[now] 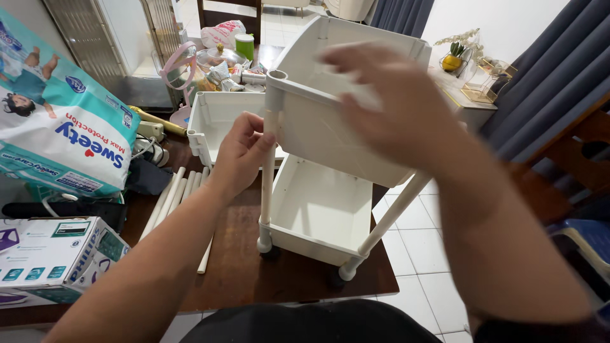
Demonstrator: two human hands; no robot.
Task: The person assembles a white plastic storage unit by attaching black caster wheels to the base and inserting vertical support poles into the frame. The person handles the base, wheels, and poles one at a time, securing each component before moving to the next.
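Left hand [244, 149] is wrapped around a white pole [268, 171] of the plastic cart [318, 209], which stands at the tabletop's [241, 267] front right corner. Right hand [397, 108] is blurry, fingers spread wide over the upper basket [330, 136]; can't tell if it's touching. Spare white tubes [175, 197] lie just left.

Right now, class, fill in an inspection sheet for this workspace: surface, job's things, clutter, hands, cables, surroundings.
Surface: dark brown wooden table, near edge over white tiled floor.
Job's things: white plastic cart with upper tray, tilted; spare white tray behind; loose white tubes lying flat.
Clutter: diaper pack, appliance box, jars and wrappers at the far end.
Hands: left hand grips the cart's corner post; right hand blurred over the upper tray, contact unclear.
Cables: white cord beside the pack.
Surroundings: grey curtain, wooden chair, small white side table.
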